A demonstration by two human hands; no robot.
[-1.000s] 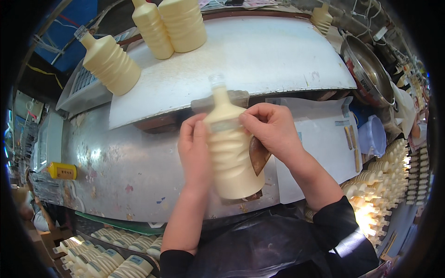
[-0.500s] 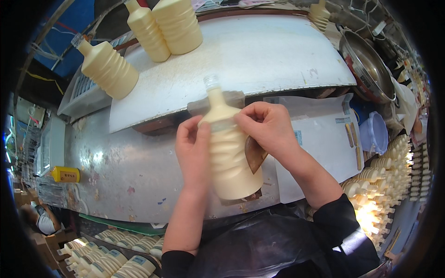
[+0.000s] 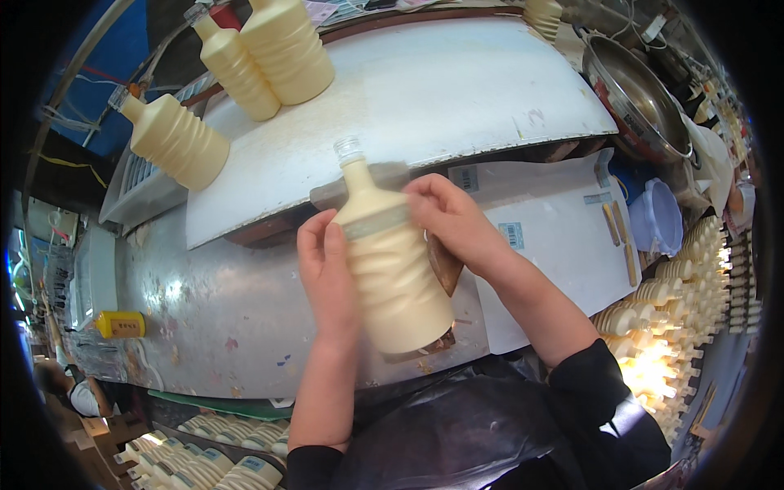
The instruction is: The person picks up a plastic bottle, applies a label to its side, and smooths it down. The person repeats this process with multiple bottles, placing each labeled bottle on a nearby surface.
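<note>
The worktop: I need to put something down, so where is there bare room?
Widest: the white board, between the cream bottles at left and the metal pan at right. Also the metal tabletop between the yellow bottle and left hand, bar small scraps. Crowded: around the held bottle and right hand.

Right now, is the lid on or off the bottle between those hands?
Off: the cream bottle shows a clear, ridged neck with nothing over it.

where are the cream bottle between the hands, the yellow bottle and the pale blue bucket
Cream bottle (image 3: 398, 286), head view, on its ribbed body
Yellow bottle (image 3: 122, 324), head view, on its side
Pale blue bucket (image 3: 659, 219), head view, on its wall
</note>
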